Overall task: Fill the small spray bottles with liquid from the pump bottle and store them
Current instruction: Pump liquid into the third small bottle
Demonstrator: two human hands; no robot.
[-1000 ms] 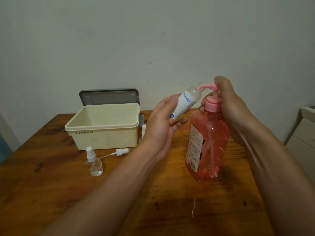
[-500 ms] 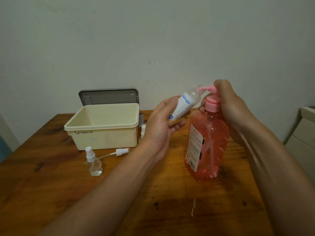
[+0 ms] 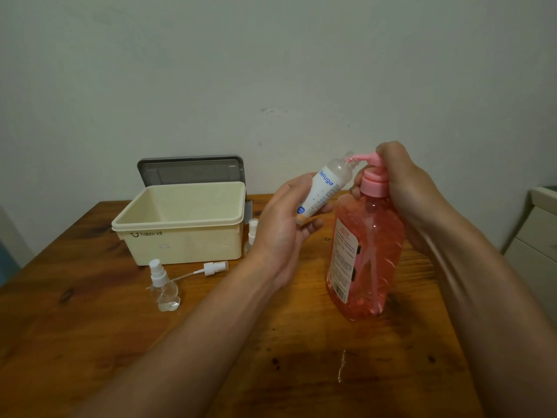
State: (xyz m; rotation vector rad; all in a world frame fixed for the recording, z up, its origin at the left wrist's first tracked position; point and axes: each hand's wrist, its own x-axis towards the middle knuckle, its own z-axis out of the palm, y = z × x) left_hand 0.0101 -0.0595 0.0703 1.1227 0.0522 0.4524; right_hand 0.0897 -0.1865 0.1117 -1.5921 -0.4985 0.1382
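Observation:
A tall pink pump bottle (image 3: 366, 251) stands on the wooden table (image 3: 90, 327). My right hand (image 3: 404, 188) wraps around its pink pump head and presses on it. My left hand (image 3: 286, 224) grips a small white-labelled spray bottle (image 3: 325, 188), tilted with its open mouth against the pump's nozzle. A small clear spray bottle (image 3: 164, 288) with its white cap on stands at the left. A loose white spray head (image 3: 211, 269) with its tube lies beside it. Another small spray bottle (image 3: 252, 233) shows partly behind my left hand.
A cream plastic box (image 3: 180, 224) stands open at the back left, its grey lid (image 3: 190, 170) leaning upright against the wall behind it. A wet streak (image 3: 342, 366) marks the table in front. A white cabinet (image 3: 536, 236) stands past the table's right edge.
The pump head has gone down under my right hand. My left hand has lowered the small bottle along with the nozzle.

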